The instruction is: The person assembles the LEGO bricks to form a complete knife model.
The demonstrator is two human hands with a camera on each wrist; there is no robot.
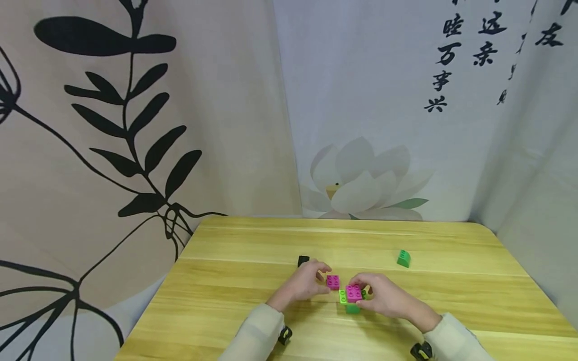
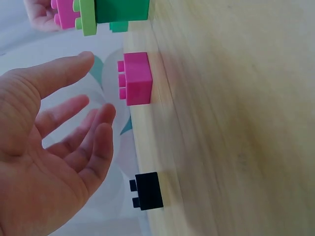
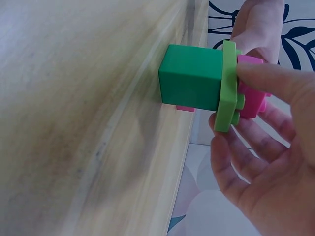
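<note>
My right hand (image 1: 384,296) pinches a pink toy brick (image 1: 353,293) between thumb and fingers. That brick sits on a thin lime-green plate (image 3: 227,88), which lies on a dark green block (image 3: 192,76). Across from it my left hand (image 1: 307,282) is held with loosely bent fingers and has nothing in its grasp. Between the two hands a second pink brick (image 2: 138,78) stands on the table, studs up, apart from the left fingers. A small black brick (image 2: 149,191) stands beyond the left hand, partly hidden by it in the head view.
A green brick with a sloped side (image 1: 404,258) stands farther back on the right of the wooden table (image 1: 217,301). Behind the table's far edge hangs a printed curtain (image 1: 235,125). Both wrists wear a black band-mounted device.
</note>
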